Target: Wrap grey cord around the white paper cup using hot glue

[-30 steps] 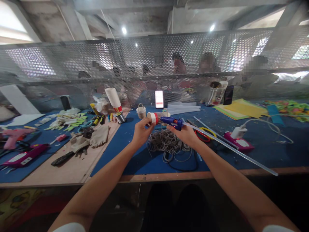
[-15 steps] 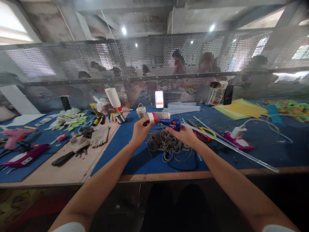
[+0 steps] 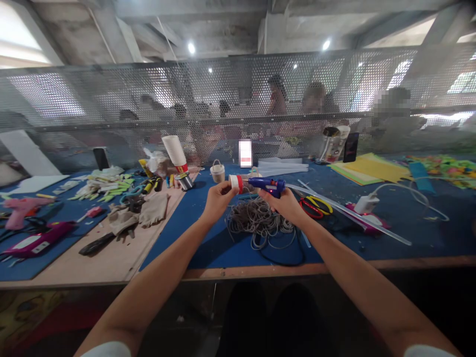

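Note:
Fingers of my left hand (image 3: 217, 201) are closed on a paper cup (image 3: 236, 184), white with a red band, tilted on its side. Grey cord appears wound round part of the cup. My right hand (image 3: 280, 202) grips a blue glue gun (image 3: 273, 187), its nozzle pointing left at the cup; whether the tip touches it I cannot tell. From the gun's back a long clear glue stick (image 3: 357, 215) runs out to the right. Below both hands lies a loose heap of grey cord (image 3: 256, 218). Behind the cup stands a small cup with a handle (image 3: 217, 171).
Left of my hands are a stack of paper cups (image 3: 174, 151), gloves (image 3: 153, 208) and a pink glue gun (image 3: 22, 210). To the right lie scissors (image 3: 316, 206), a purple power strip (image 3: 366, 218) and yellow sheets (image 3: 383, 167). A perforated metal screen (image 3: 223, 89) stands behind.
The glue gun has shifted slightly right and tilted, and its glue stick's far end has swung up and left. My left hand has turned the cup a little, and its red band sits farther right.

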`<state>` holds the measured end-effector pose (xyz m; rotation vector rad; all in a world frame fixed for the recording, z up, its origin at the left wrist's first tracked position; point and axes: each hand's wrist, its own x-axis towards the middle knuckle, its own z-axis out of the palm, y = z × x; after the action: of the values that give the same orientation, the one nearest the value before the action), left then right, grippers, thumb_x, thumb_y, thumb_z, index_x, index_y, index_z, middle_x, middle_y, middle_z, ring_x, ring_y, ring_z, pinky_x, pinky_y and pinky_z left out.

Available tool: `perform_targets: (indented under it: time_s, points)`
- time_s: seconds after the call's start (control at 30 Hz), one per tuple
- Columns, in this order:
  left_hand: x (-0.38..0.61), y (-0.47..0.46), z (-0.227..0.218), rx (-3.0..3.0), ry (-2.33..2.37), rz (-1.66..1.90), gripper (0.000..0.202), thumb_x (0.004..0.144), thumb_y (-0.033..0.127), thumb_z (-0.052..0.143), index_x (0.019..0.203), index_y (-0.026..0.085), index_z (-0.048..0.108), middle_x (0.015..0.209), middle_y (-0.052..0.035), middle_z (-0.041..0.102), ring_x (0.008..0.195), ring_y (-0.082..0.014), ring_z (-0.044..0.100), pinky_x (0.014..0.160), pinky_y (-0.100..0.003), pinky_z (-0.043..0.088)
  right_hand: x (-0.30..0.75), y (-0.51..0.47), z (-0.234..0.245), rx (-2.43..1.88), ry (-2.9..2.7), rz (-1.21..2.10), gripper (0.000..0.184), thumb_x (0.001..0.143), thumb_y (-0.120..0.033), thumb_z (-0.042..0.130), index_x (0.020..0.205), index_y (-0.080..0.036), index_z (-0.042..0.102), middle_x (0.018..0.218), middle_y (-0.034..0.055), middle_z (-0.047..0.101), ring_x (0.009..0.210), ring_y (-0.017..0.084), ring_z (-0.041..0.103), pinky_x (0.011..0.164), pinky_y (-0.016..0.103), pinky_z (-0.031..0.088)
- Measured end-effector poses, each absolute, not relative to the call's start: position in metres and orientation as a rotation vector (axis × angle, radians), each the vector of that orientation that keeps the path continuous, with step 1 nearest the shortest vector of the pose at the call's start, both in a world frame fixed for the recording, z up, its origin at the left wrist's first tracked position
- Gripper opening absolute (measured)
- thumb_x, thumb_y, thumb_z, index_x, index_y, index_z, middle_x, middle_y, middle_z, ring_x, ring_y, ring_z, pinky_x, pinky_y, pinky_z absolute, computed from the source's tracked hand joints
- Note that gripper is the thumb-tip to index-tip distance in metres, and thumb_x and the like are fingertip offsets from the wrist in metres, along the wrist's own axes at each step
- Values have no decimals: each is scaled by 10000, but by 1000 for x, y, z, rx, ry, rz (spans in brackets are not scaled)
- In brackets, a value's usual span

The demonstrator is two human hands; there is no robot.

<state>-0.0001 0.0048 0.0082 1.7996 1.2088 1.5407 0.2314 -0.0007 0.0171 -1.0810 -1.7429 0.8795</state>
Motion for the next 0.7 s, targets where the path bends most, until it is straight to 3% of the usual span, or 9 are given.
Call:
perform_targets:
  time_s: [0.1,0.3,0.43,0.57,0.7]
  points:
    - [1,2,8,1881,1238,1533,254,851,367,640,940,151,738,780,-19,683,668,-138,548,638,-254,418,232,-1,20,-1031,-1747,911,428,832,-626,623,785,-201,650,450,-56,495,447,132,485,519,270,406]
    - [4,-6,13,1983,1301,1540,216,850,343,636,884,147,720,791,-25,679,704,-151,560,673,-258,450,236,8,17,-1023,-1606,883,493,841,-620,627,591,-200,559,453,-16,528,454,131,506,547,280,425]
    - [3,-6,14,2015,1326,1563,233,858,353,627,893,142,719,830,-38,691,739,-160,572,710,-264,459,240,19,12,-994,-1393,938,476,827,-597,654,593,-194,556,468,-17,524,453,116,490,516,260,411]
    - [2,-5,14,1995,1362,1570,276,865,368,617,947,128,727,874,-46,706,761,-163,581,725,-259,459,245,31,9,-989,-1154,1177,314,791,-404,747,644,-178,586,493,-44,525,457,85,491,498,208,414]
    - [2,-6,15,1971,1390,1561,274,862,365,616,921,122,728,859,-44,711,736,-159,583,711,-250,455,253,44,7,-1090,-937,1475,185,822,-192,708,672,-149,609,520,-35,560,456,70,515,472,174,429]
